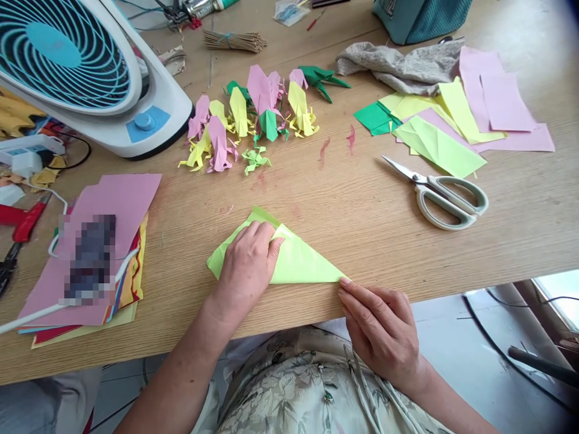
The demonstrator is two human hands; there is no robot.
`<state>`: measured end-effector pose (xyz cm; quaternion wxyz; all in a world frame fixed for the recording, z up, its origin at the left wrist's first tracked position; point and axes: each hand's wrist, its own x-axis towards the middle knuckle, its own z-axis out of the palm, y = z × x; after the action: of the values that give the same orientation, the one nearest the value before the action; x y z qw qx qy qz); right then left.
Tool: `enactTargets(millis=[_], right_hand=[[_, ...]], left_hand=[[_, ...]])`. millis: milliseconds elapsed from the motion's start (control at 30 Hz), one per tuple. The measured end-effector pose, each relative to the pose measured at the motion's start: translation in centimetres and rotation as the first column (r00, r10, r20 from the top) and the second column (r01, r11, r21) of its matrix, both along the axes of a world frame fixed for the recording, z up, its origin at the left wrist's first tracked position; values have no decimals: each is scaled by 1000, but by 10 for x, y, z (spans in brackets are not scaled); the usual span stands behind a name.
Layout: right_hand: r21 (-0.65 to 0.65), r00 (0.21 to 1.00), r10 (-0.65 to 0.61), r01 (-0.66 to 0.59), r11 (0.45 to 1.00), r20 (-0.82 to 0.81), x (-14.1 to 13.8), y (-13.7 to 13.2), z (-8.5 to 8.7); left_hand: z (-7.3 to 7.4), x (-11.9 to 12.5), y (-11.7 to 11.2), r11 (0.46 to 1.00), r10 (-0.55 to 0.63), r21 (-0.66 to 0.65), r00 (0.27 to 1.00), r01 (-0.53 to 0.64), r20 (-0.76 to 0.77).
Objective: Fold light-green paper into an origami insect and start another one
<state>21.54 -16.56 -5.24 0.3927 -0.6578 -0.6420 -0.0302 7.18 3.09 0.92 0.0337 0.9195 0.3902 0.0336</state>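
Creasing light-green paper [301, 262], pinned left, pinched at the right tip.
Lying folded on the bench [337, 208] near its front edge, wide end left, long straight edge nearest. Pressing from above with left hand [250, 259], fingers curled and bunched, thumb close alongside; can't tell any grip underneath. Holding the right point with right hand [384, 325], fingers drawn together at the very tip, practically no gap. For a clean crease: pin the top layer, line up edges before pressing, then run outward to the point with even pressure. Watch for layers creeping at the narrow end; likely to wrinkle if pulled hard. Avoid drifting toward scissors [420, 179] at right or folded paper figures [260, 85] beyond.
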Motion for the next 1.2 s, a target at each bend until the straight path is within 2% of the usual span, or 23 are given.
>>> enactTargets(millis=[933,1067,1200], right_hand=[[42,1000,19,-19,999,-12,-1,1,-2],[38,1000,18,-18,999,-12,-1,2,-1],[33,1000,13,-13,999,-12,-1,2,-1]], left_hand=[[4,9,0,993,95,-63,990,-102,-104],[3,10,1,990,106,-88,991,-113,-83],[2,10,0,985,124,-120,992,-122,11]])
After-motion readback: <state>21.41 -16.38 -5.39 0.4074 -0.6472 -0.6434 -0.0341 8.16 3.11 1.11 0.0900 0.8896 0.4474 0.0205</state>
